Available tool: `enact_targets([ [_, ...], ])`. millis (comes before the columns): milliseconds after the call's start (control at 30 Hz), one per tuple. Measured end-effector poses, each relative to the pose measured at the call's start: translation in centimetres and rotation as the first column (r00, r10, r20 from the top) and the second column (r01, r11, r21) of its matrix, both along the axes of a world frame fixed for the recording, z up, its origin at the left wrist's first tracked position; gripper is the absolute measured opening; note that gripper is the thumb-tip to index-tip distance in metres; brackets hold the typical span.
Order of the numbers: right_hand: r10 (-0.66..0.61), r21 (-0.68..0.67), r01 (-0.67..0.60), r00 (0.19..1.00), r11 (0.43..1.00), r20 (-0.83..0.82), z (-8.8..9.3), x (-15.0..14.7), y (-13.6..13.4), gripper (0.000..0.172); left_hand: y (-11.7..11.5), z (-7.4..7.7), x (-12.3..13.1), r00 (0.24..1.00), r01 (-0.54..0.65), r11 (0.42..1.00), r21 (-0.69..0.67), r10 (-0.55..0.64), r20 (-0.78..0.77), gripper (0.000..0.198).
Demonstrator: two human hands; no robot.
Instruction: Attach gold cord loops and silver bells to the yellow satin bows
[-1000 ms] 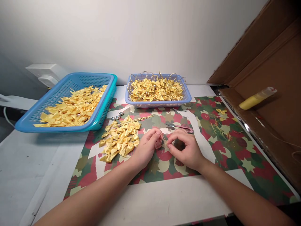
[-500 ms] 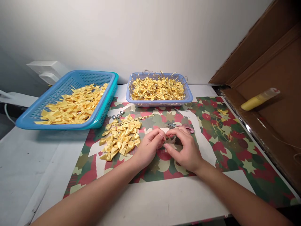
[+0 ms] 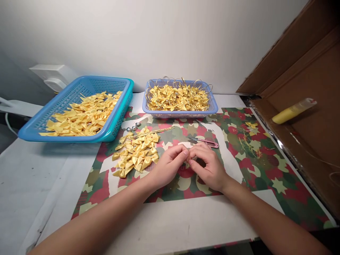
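Observation:
My left hand (image 3: 172, 161) and my right hand (image 3: 207, 164) meet fingertip to fingertip over the patterned sheet (image 3: 186, 184). Both are closed in a pinch. A thin strand seems to show between the fingertips, too small to name. Pink-handled thread snips (image 3: 205, 141) lie just behind my right hand. Left of my left hand spreads a pile of yellow ribbon bows (image 3: 138, 154). Several gold cords (image 3: 162, 131) rest across the top of that pile, and a few silver bells (image 3: 134, 127) sit behind it.
A blue basket (image 3: 30, 131) of yellow bows stands at the left, stacked in a turquoise one. A smaller basket (image 3: 180, 115) at the back holds bows with gold loops. Thread scraps (image 3: 251, 145) lie at the right, near a yellow tube (image 3: 292, 111) and cardboard wall (image 3: 300, 63).
My right thumb and fingers have closed together and moved up against my left fingertips. The view has shifted slightly; the baskets and bows stay in place.

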State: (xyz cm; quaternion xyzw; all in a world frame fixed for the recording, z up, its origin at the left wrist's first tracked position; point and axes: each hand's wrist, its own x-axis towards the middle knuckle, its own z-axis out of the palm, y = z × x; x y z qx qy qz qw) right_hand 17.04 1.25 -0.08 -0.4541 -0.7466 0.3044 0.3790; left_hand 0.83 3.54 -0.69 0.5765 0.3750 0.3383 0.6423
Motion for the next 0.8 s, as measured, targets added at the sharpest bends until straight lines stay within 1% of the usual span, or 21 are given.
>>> enact_targets([
  [100, 0.048, -0.038, -0.051, 0.996, 0.998, -0.073, 0.0, 0.3, 0.2, 0.020, 0.4, 1.6, -0.5, 0.991, 0.096, 0.995, 0.017, -0.094, -0.092, 0.030],
  [200, 0.063, -0.072, -0.072, 0.990, 0.995, -0.123, 0.0, 0.5, 0.1, 0.018, 0.8, 3.9, -1.2, 0.950, 0.212, 0.973, 0.095, -0.182, -0.254, 0.031],
  [233, 0.062, -0.072, -0.072, 0.990, 0.995, -0.130, 0.0, 0.5, 0.1, 0.017, 0.8, 4.7, -1.4, 0.926, 0.245, 0.959, 0.142, -0.188, -0.326, 0.031],
  [300, 0.068, -0.064, -0.078, 0.989, 0.995, -0.134, 0.1, 0.4, 0.0, 0.021, 0.8, 6.1, -1.8, 0.879, 0.294, 0.924, 0.245, -0.161, -0.449, 0.029],
  [367, 0.113, -0.062, -0.122, 0.984, 0.991, -0.137, 0.3, 0.3, -0.2, 0.026, 0.7, 7.0, -2.1, 0.838, 0.337, 0.884, 0.325, -0.124, -0.531, 0.030],
  [433, 0.179, -0.078, -0.193, 0.971, 0.978, -0.160, 0.4, 0.0, -0.3, 0.028, 0.6, 7.5, -2.2, 0.798, 0.376, 0.854, 0.361, -0.100, -0.594, 0.031],
  [500, 0.222, -0.114, -0.250, 0.950, 0.961, -0.218, 0.6, -0.2, -0.3, 0.028, 0.5, 7.6, -2.1, 0.764, 0.398, 0.843, 0.363, -0.085, -0.640, 0.030],
  [600, 0.208, -0.217, -0.288, 0.921, 0.933, -0.329, 0.5, -0.3, -0.3, 0.029, 0.5, 7.5, -2.0, 0.735, 0.402, 0.850, 0.341, -0.077, -0.674, 0.031],
  [700, 0.166, -0.307, -0.313, 0.891, 0.899, -0.423, 0.2, -0.2, -0.4, 0.031, 0.7, 7.4, -2.0, 0.742, 0.393, 0.858, 0.330, -0.084, -0.665, 0.031],
  [800, 0.143, -0.344, -0.345, 0.856, 0.873, -0.496, -0.2, -0.1, -0.5, 0.033, 0.8, 7.4, -2.1, 0.765, 0.392, 0.859, 0.330, -0.105, -0.635, 0.029],
])
